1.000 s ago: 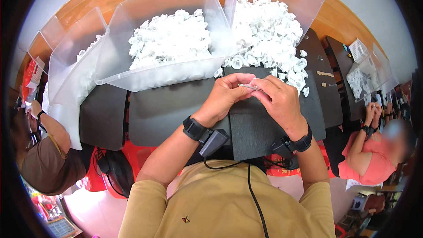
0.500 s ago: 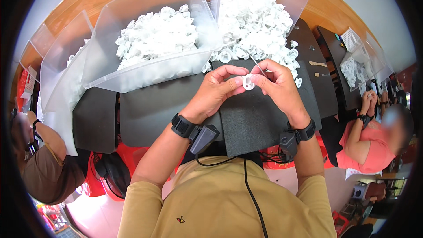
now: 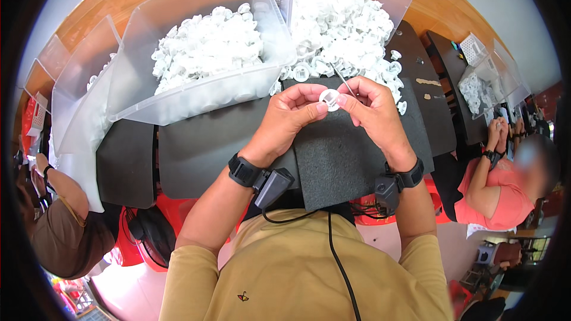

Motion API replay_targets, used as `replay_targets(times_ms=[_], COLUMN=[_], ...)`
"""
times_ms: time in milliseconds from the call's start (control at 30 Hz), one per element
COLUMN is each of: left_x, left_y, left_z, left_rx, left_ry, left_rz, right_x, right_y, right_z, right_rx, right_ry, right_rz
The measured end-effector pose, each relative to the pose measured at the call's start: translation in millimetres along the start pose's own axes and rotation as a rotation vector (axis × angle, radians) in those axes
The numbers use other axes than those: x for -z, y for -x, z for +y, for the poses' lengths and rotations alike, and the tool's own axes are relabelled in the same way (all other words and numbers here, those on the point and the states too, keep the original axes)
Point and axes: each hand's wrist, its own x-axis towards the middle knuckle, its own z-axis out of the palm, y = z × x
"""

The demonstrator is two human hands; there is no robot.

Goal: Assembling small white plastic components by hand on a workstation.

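Between the thumb and fingers of my left hand (image 3: pixel 296 107) is a small round white plastic part (image 3: pixel 329 100) with a squarish opening in its face. My right hand (image 3: pixel 370 102) is closed around a thin metal rod-like tool (image 3: pixel 343 78), whose far end points up and left toward the heap. The right thumb and fingertips lie close against the right rim of the white part. Both hands are above a dark grey foam mat (image 3: pixel 357 160). Just beyond them lies a heap of similar white parts (image 3: pixel 342 30), spilling from a tipped clear bin.
Left of the heap stands a translucent plastic bin (image 3: pixel 196 104) holding many white parts. More bins and a dark table (image 3: pixel 220 148) extend leftward. A person in a pink shirt (image 3: pixel 491 196) sits at the right, and one in a brown top (image 3: pixel 71 238) at the left.
The white part has turned so its round face and square opening show, and it has moved slightly left and up. My right hand has shifted a little; the metal tool stays in it.
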Motion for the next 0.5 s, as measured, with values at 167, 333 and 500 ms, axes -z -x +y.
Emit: replay_targets(times_ms=[167,333,500], left_x=[0,-1,2], left_y=[0,2,0], left_z=[0,-1,1], left_rx=[-0.018,-0.012,-0.031], left_ry=[-0.064,0.019,-0.001], left_rz=[-0.010,0.037,0.057], right_x=[0,-6,-2], right_y=[1,5,5], right_z=[7,7,7], right_rx=[0.025,-0.029,-0.040], right_ry=[0.018,-0.054,0.076], right_rz=[0.023,0.016,-0.054])
